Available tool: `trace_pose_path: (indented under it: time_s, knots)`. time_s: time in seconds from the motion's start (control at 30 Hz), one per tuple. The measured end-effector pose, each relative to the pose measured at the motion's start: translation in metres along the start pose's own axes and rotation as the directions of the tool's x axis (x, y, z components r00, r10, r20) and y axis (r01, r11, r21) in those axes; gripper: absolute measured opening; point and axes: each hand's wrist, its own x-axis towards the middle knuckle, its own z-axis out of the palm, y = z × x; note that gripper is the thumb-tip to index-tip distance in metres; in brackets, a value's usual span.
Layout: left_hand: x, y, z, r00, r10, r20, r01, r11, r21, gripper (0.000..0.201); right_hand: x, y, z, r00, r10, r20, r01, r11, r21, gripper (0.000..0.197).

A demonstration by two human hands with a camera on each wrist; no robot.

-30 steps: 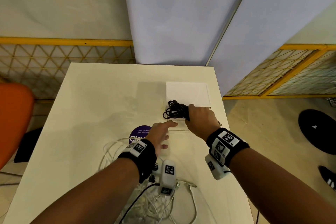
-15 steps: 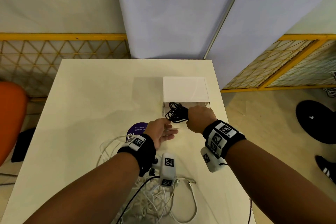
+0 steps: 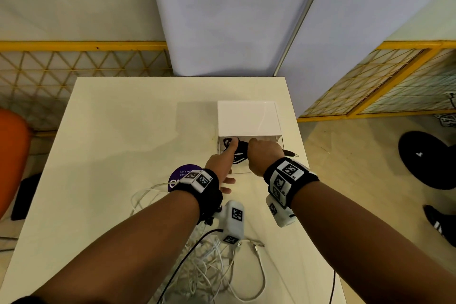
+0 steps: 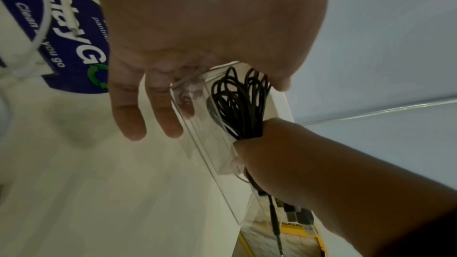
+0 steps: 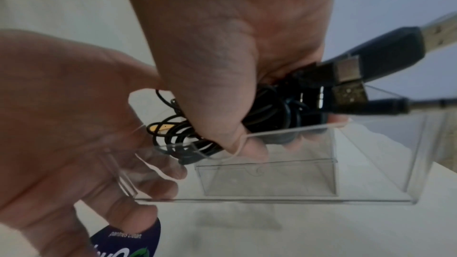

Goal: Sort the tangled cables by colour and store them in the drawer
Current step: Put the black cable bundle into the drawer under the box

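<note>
A cream table (image 3: pixel 118 145) stands against pale partition panels (image 3: pixel 222 15), a round purple sticker (image 3: pixel 181 175) on its surface.

Yellow-framed lattice railing (image 3: pixel 61 69) runs behind the table on both sides; an orange seat (image 3: pixel 12 153) sits beyond its left edge, and a black round base (image 3: pixel 429 158) and a dark striped shoe (image 3: pixel 441 222) lie on the floor to the right.

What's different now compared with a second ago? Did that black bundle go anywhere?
The right hand, gripping the black cable bundle throughout, has lowered it from above the clear drawer down into it. The left hand has reached forward from the table and now presses its fingers on the bundle. The white cables near the person and the white box have stayed put.
</note>
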Motion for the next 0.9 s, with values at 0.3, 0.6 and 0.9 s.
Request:
trace_pose_path:
  time_s: [0.3, 0.6, 0.9]
  knots:
    - [0.011, 0.007, 0.006, 0.996, 0.014, -0.084, -0.003, 0.992, 0.128, 0.074, -0.002, 0.007, 0.005, 0.980, -0.156, -0.122, 0.144, 0.984, -0.104, 0.036]
    - [0.016, 0.009, 0.010, 0.997, 0.029, -0.069, -0.014, 0.978, 0.207, 0.051, -0.038, 0.043, -0.006, 0.934, -0.064, -0.352, 0.127, 0.979, 0.159, 0.038]
    - [0.019, 0.012, 0.010, 0.998, 0.018, -0.059, -0.005, 0.979, 0.205, 0.053, -0.037, 0.085, 0.018, 0.960, 0.220, -0.173, -0.128, 0.894, 0.430, 0.033]
